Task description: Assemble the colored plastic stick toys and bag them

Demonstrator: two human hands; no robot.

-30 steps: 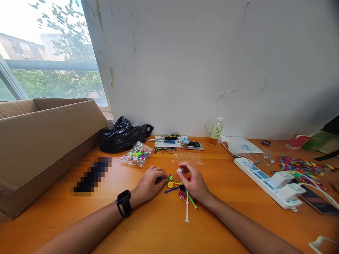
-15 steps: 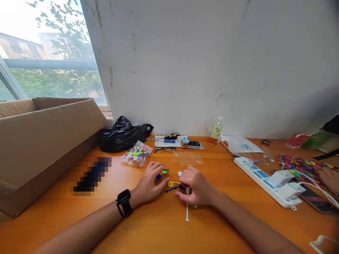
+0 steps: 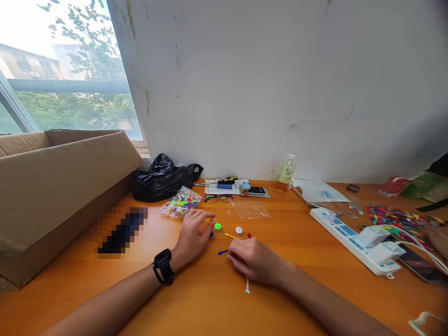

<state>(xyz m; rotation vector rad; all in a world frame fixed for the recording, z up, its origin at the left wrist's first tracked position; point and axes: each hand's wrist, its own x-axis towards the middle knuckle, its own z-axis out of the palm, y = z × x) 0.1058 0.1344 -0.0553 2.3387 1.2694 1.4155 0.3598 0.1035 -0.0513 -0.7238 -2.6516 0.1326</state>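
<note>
right hand [image 3: 254,262] lies curled over the white rod [image 3: 247,285], whose long axis points toward the person; left hand [image 3: 192,233], loosely open, rests farther off.

Light: you have daylight from the window [image 3: 66,70], blown out white at the sky.
Shadows: soft, falling away from the window.
Distortion: edges bend far from the window.
Blur: a pixelated patch [image 3: 122,231] below the window.
</note>
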